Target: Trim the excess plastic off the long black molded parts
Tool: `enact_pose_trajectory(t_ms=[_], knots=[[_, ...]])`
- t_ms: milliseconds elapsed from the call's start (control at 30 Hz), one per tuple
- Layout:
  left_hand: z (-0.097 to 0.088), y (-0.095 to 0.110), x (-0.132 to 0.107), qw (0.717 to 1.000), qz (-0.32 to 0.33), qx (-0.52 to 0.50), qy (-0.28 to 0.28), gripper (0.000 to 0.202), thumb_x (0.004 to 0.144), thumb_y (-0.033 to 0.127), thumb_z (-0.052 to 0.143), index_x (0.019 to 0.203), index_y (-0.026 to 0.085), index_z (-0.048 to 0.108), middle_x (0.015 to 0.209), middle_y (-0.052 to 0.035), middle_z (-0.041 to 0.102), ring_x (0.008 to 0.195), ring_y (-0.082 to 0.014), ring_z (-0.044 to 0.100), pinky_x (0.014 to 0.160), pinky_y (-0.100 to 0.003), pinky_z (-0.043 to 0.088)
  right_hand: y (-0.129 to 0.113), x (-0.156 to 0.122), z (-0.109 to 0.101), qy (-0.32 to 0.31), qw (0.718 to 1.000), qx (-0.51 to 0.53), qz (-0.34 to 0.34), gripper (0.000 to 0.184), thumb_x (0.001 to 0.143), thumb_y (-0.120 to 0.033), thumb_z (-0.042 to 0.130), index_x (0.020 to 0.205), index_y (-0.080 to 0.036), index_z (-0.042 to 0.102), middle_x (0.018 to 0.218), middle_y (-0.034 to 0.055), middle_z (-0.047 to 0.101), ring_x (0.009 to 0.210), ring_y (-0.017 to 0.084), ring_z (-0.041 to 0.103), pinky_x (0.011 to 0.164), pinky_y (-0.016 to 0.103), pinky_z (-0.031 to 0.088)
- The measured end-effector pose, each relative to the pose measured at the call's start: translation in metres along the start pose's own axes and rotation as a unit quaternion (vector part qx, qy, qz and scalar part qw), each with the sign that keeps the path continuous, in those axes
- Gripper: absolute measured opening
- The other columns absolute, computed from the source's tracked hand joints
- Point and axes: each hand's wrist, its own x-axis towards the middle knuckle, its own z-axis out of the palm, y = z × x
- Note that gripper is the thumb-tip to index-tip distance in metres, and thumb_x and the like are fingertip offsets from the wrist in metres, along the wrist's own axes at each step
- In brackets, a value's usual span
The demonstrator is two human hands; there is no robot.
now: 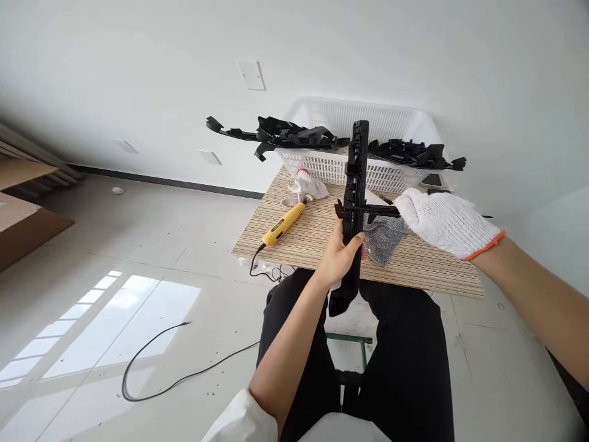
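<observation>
My bare left hand (341, 255) is wrapped round a long black plastic part (356, 178), held nearly upright over the table's front edge. In a white knitted glove with an orange cuff, my right hand (444, 222) grips a black caliper (381, 210). Its bar lies across the part just above my left fingers, with a jaw at the part's left side; whether the jaws press on it I cannot tell. A thin rod sticks out past the glove on the right. Behind my left hand and the part, a grey cloth (386, 238) lies on the table.
A white plastic basket (317, 164) stands at the table's back, with more black plastic parts (294, 135) across it. On the wood-striped table (317, 242) are a yellow corded tool (284, 226) and a white glove (310, 184). A black cable (184, 379) crosses the floor; cardboard (27, 233) stands left.
</observation>
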Motion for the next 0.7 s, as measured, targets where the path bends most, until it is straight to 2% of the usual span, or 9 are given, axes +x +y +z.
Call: enact_pose_trajectory(t_ms=[133,233,300,367,500,633,700], knots=[[-0.001,-0.006,-0.011,0.998,0.002,0.045,-0.033,0.028,0.094,0.041,0.066,0.101,0.020,0.049,0.086,-0.0010,0.064,0.065,-0.0118,0.060,0.063,-0.027,0.052,0.002,-0.012,-0.001,0.033,0.999,-0.019,0.005,0.052,0.095,-0.002,0.022,0.111,-0.017,0.069,0.081,0.0044,0.065,0.046,0.011,0.037,0.046,0.032,0.009],[-0.007,-0.017,-0.019,0.998,-0.013,0.055,-0.036,0.029,0.096,0.039,0.065,0.108,0.021,0.047,0.090,-0.0015,0.063,0.070,-0.0128,0.061,0.065,-0.028,0.054,-0.008,-0.015,0.010,0.034,0.998,-0.010,0.043,0.053,0.097,-0.004,0.025,0.121,-0.022,0.069,0.081,0.0037,0.065,0.046,0.010,0.043,0.049,0.032,0.008],[-0.011,-0.023,-0.020,0.998,-0.021,0.044,-0.025,0.037,0.095,0.038,0.065,0.118,0.022,0.041,0.095,-0.0016,0.064,0.071,-0.0128,0.062,0.066,-0.029,0.055,-0.017,-0.013,0.018,0.034,0.997,0.011,0.069,0.054,0.098,-0.006,0.025,0.125,-0.024,0.068,0.080,0.0048,0.065,0.048,0.010,0.047,0.052,0.032,0.009],[-0.016,-0.027,-0.021,0.999,-0.022,0.033,-0.013,0.045,0.095,0.036,0.066,0.125,0.024,0.035,0.096,-0.0002,0.062,0.069,-0.0116,0.061,0.066,-0.029,0.055,-0.026,-0.008,0.025,0.027,0.995,0.048,0.082,0.055,0.098,-0.007,0.025,0.129,-0.024,0.068,0.083,0.0067,0.066,0.050,0.010,0.048,0.054,0.033,0.010],[-0.022,-0.027,-0.020,1.000,-0.028,0.007,-0.001,0.046,0.095,0.035,0.066,0.125,0.026,0.032,0.093,0.0022,0.062,0.065,-0.0093,0.057,0.064,-0.027,0.051,-0.038,0.001,0.031,0.016,0.985,0.143,0.097,0.057,0.100,-0.016,0.023,0.135,-0.024,0.067,0.086,0.0097,0.069,0.052,0.013,0.048,0.056,0.031,0.016],[-0.022,-0.025,-0.018,0.999,-0.040,-0.016,0.012,0.051,0.092,0.037,0.069,0.125,0.027,0.031,0.093,0.0022,0.063,0.062,-0.0084,0.056,0.061,-0.025,0.050,-0.033,0.010,0.033,0.027,0.969,0.218,0.109,0.056,0.099,-0.023,0.028,0.143,-0.023,0.063,0.091,0.0127,0.071,0.061,0.018,0.056,0.059,0.032,0.025],[-0.022,-0.025,-0.016,0.999,-0.047,-0.016,0.011,0.054,0.091,0.038,0.070,0.126,0.027,0.030,0.094,0.0021,0.065,0.061,-0.0083,0.056,0.060,-0.026,0.050,-0.029,0.014,0.040,0.010,0.958,0.262,0.116,0.052,0.099,-0.026,0.031,0.135,-0.024,0.069,0.091,0.0115,0.073,0.065,0.021,0.060,0.059,0.033,0.030]])
